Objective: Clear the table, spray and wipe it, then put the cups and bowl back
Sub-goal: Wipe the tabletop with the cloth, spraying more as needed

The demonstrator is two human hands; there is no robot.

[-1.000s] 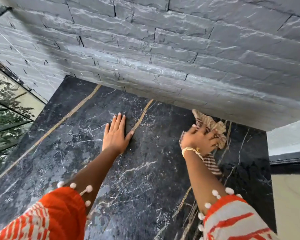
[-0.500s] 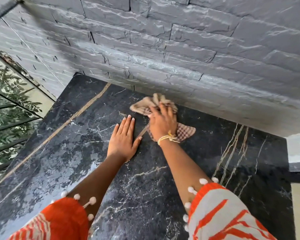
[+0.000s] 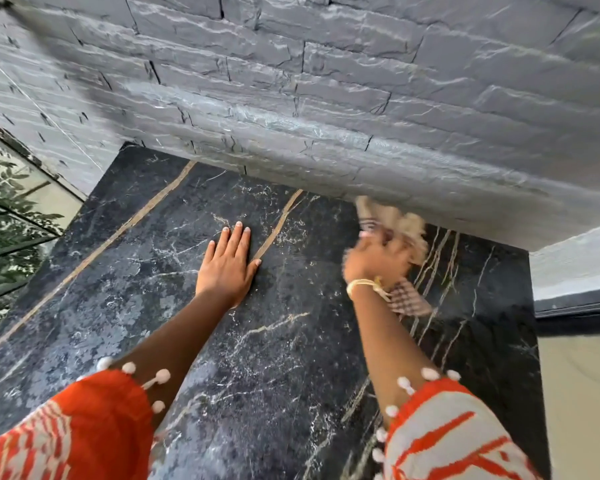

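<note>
The black marble table [image 3: 278, 375] with white and gold veins fills the middle of the view. My left hand [image 3: 227, 265] lies flat on it, palm down, fingers together, holding nothing. My right hand [image 3: 378, 261] is blurred with motion and presses a beige checked cloth [image 3: 400, 223] onto the far right part of the table, close to the wall. A corner of the cloth [image 3: 409, 301] trails behind my wrist. No cups, bowl or spray bottle are in view.
A grey stone-brick wall [image 3: 326, 98] runs along the table's far edge. A glass pane with green leaves behind it [image 3: 11, 216] stands at the left. The table's right edge [image 3: 534, 341] drops to a pale floor.
My right hand has swept the cloth to the right along the wall, from beside my left hand toward the table's far right. My left hand stays flat in place.
</note>
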